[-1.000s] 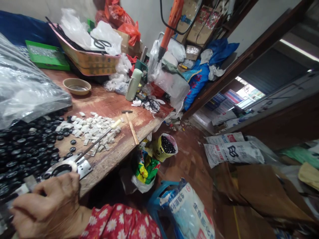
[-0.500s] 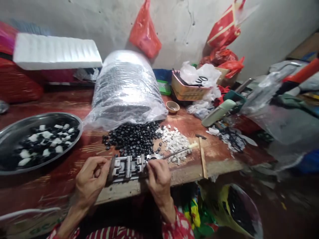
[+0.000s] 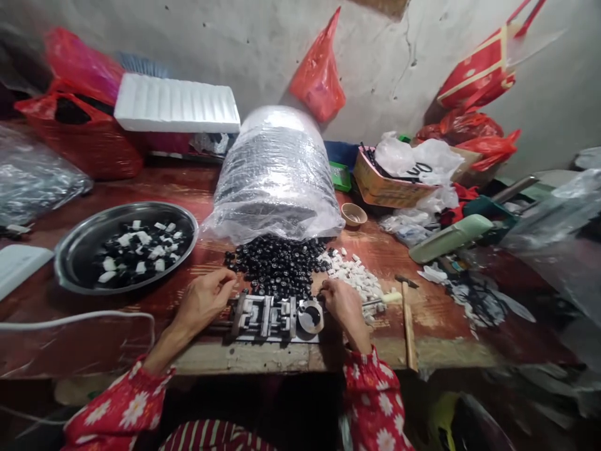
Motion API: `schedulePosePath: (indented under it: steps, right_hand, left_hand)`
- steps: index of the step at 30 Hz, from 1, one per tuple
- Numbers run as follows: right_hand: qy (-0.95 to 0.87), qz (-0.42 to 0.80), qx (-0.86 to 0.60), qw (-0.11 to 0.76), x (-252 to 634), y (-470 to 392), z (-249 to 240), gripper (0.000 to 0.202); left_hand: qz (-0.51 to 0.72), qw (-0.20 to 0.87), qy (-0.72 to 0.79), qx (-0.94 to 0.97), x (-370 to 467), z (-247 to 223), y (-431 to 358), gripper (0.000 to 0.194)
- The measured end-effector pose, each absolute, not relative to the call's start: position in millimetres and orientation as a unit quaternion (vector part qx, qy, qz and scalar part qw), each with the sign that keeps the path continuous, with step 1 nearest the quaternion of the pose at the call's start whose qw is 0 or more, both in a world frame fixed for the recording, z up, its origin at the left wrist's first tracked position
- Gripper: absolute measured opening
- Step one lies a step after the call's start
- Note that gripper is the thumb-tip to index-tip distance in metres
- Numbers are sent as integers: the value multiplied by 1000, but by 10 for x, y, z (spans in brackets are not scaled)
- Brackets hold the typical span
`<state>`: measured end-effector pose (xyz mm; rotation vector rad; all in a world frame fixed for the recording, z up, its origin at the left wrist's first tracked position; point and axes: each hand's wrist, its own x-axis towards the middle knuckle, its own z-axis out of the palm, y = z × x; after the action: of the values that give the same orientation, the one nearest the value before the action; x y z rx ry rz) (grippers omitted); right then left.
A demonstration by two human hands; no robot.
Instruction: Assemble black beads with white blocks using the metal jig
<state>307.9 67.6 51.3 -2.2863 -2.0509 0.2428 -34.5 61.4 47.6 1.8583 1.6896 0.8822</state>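
A metal jig (image 3: 265,318) with small blocks and rails lies at the table's front edge. At its right end is a round metal ring (image 3: 310,317) with a dark opening. My left hand (image 3: 204,304) is just left of the jig, thumb and fingertips pinched together; anything between them is too small to make out. My right hand (image 3: 345,307) is beyond the ring's right side, fingers curled together at the edge of the heap of small black round parts (image 3: 275,266). What those fingers hold is hidden. Small white plastic pieces (image 3: 354,275) lie heaped behind my right hand.
A metal basin (image 3: 63,266) of black and white assembled pieces stands left. Behind the heaps rises a large plastic-wrapped bundle (image 3: 279,169). To the right lie a screwdriver (image 3: 382,299), a hammer (image 3: 407,326) and a pale green bottle (image 3: 451,238). A small bowl (image 3: 354,215) sits behind.
The view has swung left. My left hand has moved off the jig's left end towards the black parts. My right hand has moved away from the ring, which now shows.
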Motion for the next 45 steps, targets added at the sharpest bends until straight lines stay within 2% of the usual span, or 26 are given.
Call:
schedulePosePath:
  steps: [6,9,13,16,21,26,39,45]
  right_hand:
    - [-690,61,-713,103,3111,633,394,13]
    - [-690,71,-699,175,3086,609,396,14]
    - [-678,150,-653,301,3001,504,498,15]
    - [-697,218,-588,348,2882,383,604,15]
    - [-783,228,-493,303,2581,251,678,12]
    - [-803,171,-513,249,2390,265,614,10]
    - [-789,143,-543,250,2334,244,535,9]
    - [-778,128,-562,249,2280,236,523,8]
  left_hand:
    - [309,291,598,681,-296,534,567,35]
    - [304,290,593,686,-289,528,575,31]
    - [293,294,562,715,-317,464,663,31]
    - [277,318,527,738,-347,410,756,33]
    - [226,337,474,782,-378,402,874,41]
    - [204,312,467,802,-396,434,929,29]
    - [250,287,491,784,-380,361,920,19]
    - [302,292,515,747,-382,510,758,18]
